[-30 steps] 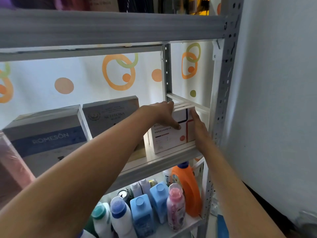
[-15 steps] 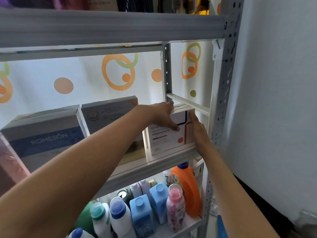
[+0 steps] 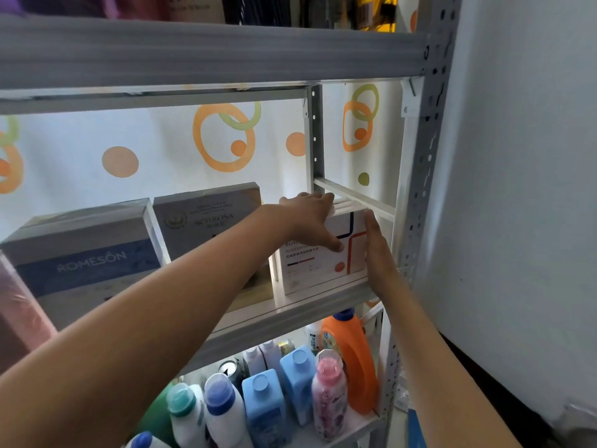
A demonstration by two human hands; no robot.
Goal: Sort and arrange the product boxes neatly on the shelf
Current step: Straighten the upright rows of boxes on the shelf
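I have my left hand (image 3: 310, 221) gripping the white box (image 3: 318, 263) over its top edge on the shelf (image 3: 290, 313), my right hand (image 3: 378, 250) pressed flat, fingers straight, against its side.

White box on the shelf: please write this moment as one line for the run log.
step: squaring white box on shelf | left hand: grips top-left | right hand: flat on right side | neighbours: SCHROSA box, ROMESON box

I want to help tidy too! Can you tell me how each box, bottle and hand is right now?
white box: upright on shelf, held by both hands.
left hand: gripping its top.
right hand: flat against its right side.
ROMESON box: upright.
SCHROSA box: upright, behind.
orange bottle: upright, capped, lower shelf.
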